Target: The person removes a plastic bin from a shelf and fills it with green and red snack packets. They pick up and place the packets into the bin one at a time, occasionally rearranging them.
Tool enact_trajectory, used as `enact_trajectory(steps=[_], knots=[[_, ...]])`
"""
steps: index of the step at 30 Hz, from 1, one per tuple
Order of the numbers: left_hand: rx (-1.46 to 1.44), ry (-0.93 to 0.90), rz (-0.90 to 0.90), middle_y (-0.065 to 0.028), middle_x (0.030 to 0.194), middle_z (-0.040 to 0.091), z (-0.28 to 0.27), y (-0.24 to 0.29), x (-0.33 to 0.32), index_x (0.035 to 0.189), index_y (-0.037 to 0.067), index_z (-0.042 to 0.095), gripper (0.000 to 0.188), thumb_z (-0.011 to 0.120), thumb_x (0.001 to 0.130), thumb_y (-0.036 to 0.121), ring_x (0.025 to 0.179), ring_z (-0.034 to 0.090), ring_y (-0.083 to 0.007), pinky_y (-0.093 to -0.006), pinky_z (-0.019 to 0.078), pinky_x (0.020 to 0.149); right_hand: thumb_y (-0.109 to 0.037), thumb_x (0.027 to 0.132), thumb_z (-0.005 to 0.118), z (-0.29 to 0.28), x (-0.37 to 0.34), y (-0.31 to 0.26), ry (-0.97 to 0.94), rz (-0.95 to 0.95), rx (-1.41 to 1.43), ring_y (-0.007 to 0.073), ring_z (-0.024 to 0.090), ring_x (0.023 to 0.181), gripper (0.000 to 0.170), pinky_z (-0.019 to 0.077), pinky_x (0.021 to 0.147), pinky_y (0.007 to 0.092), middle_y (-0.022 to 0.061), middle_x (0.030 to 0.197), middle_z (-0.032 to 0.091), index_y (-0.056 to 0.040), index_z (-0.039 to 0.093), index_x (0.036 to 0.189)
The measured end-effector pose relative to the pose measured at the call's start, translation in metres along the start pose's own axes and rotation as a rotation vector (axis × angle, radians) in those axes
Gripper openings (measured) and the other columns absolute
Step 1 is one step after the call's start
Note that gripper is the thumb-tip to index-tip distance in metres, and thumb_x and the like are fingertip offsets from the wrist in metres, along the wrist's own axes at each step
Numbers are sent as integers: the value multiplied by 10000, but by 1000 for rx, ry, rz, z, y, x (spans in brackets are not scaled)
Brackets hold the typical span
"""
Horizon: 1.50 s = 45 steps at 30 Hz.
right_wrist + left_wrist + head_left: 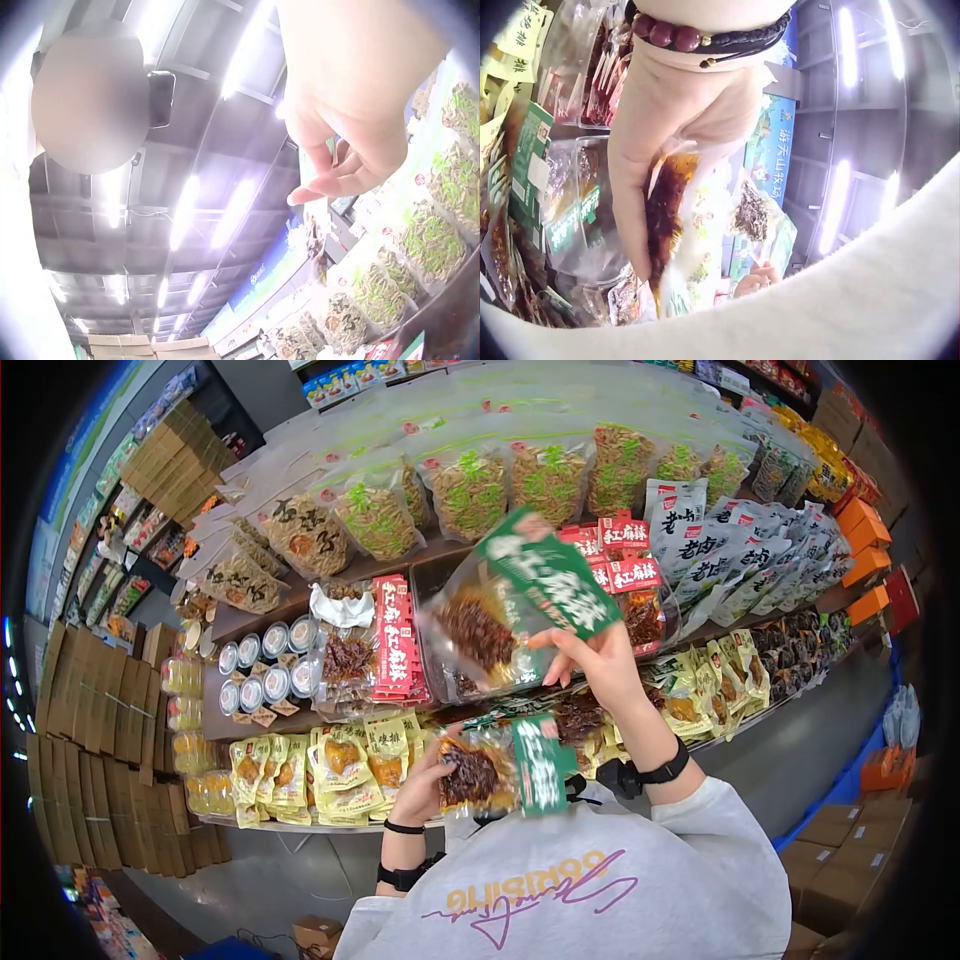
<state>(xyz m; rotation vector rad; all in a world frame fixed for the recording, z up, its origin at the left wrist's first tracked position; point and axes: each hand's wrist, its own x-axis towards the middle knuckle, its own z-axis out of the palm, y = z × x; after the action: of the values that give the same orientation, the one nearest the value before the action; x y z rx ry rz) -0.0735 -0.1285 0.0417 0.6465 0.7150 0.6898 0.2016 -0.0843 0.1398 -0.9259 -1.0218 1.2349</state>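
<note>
In the head view my left hand pinches a clear bag of dark red food with a green card top, held low in front of the shirt. My right hand grips a similar green-topped bag by its card, raised and tilted over a clear bin. The left wrist view has the left hand with fingers along the bag's dark contents. Seen from the right wrist, the right hand has thumb and fingers together on its bag, mostly hidden behind them.
Red-topped packets stand left of the bin, with round-lidded tubs beyond. Yellow packets line the front shelf edge. Large clear bags stand behind, and silver pouches at the right. Stacked cartons are on the far left.
</note>
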Motion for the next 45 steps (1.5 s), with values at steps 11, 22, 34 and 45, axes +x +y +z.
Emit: enact_trajectory(steps=[11,22,34,45], knots=[[-272,240,458,-122,1255,496,5,-8,30,1338,48,343,462,504,929,189,1127,520,-242,-406,414,970,-115,865,606,13,-47,69,-214,531,15,182,664,679,358,555,548,272,140,933,647,14,490,1178],[-256,203,138,-135,1276,492,-11,-26,18,1313,10,370,456,532,912,152,1165,500,-268,-433,404,990,-157,747,698,-33,-38,77,-511,242,-711,351,491,1140,781,389,953,383,241,1230,487,-8,272,1385],[-170,55,-120,-120,1268,496,-32,-27,37,1309,0,373,450,549,913,120,1159,504,-232,-401,435,964,-68,803,677,-42,-8,96,-239,410,-347,79,569,804,364,482,656,246,45,982,614,15,525,1123],[-202,146,-12,-89,1209,540,-36,-36,50,1262,3,435,377,533,923,137,1113,528,-197,-370,433,952,-104,857,600,-38,5,77,28,27,-569,117,572,781,155,466,639,236,55,903,588,-7,585,977]])
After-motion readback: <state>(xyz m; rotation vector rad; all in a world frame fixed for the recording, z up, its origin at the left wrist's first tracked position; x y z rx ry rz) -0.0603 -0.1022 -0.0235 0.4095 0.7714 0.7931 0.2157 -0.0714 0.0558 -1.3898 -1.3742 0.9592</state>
